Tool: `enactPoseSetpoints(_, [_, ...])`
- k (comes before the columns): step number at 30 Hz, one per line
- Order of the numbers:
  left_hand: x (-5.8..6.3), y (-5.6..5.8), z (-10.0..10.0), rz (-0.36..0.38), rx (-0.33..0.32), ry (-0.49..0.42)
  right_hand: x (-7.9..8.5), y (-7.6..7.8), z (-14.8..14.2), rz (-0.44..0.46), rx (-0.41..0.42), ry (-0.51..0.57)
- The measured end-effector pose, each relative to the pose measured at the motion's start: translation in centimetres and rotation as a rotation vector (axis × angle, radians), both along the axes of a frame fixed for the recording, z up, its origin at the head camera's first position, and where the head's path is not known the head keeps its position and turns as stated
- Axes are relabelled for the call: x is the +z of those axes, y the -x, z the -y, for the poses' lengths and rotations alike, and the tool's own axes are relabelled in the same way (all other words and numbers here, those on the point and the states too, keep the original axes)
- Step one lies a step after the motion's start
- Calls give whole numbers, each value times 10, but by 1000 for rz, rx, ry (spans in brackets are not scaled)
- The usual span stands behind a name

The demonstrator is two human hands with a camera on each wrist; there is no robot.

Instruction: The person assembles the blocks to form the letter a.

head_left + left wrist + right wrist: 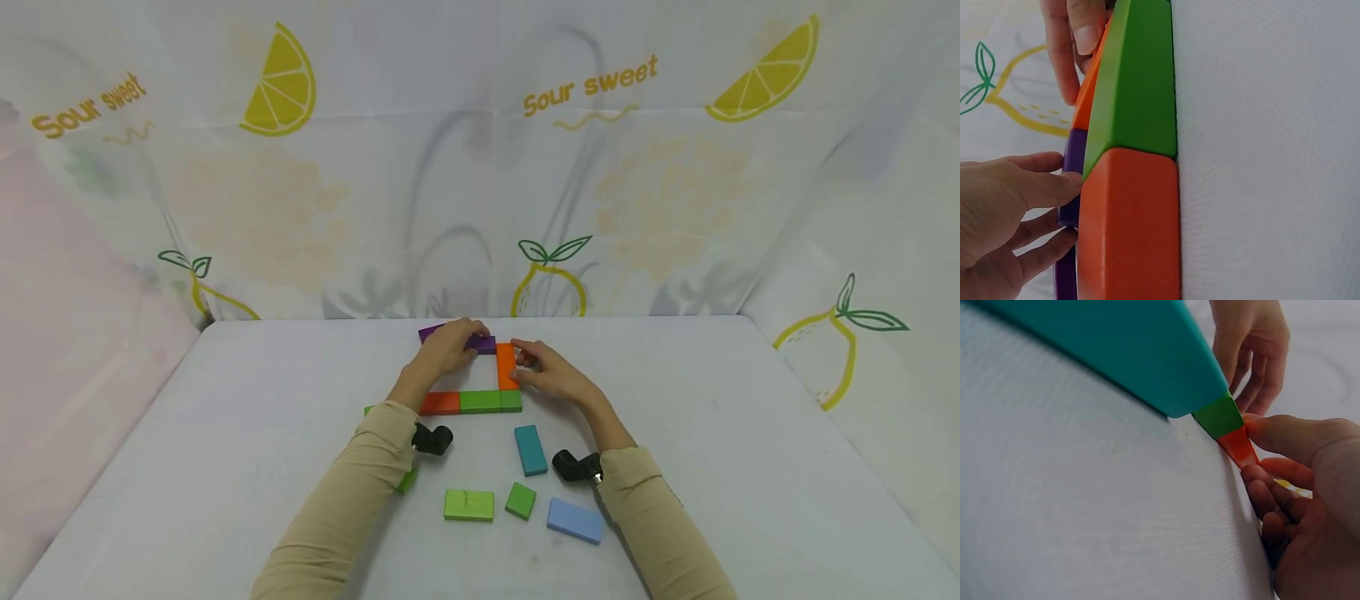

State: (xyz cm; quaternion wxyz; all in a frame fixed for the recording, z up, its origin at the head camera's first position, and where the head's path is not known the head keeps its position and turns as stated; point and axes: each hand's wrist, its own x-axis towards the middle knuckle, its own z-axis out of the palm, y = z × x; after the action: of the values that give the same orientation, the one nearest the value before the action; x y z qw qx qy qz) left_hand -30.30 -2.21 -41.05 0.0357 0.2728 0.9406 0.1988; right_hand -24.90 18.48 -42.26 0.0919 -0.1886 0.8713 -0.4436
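In the head view, my left hand (447, 348) holds a purple block (486, 346) at the back of a block outline. The left wrist view shows its thumb on the near face of that block and fingers behind. A second purple block (430, 332) lies partly hidden under the hand. My right hand (555, 372) holds an upright-running orange block (506, 367) by its right side, thumb toward the near end and index finger at the far end. The near row has a red-orange block (441, 403), a long green block (480, 402) and a small green block (512, 401).
Nearer on the white table (750, 467) lie a teal block (530, 451), a light green block (469, 506), a green square block (521, 501) and a light blue block (574, 521). Another green block (407, 481) shows beside the left sleeve. A patterned cloth (420, 167) hangs behind.
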Motion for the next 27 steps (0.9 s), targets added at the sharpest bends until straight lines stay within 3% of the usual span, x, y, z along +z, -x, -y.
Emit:
enactPoseSetpoints(5, [0, 1, 0, 7, 4, 5, 24, -14, 5, 11, 15, 2])
enactPoseSetpoints(7, [0, 1, 0, 7, 3, 7, 24, -14, 5, 11, 14, 3])
enactPoseSetpoints(14, [-1, 0, 0, 0, 9, 5, -10, 6, -4, -6, -2, 0])
enactPoseSetpoints(27, [-2, -3, 6, -8, 21, -43, -13, 8, -8, 2, 3, -17])
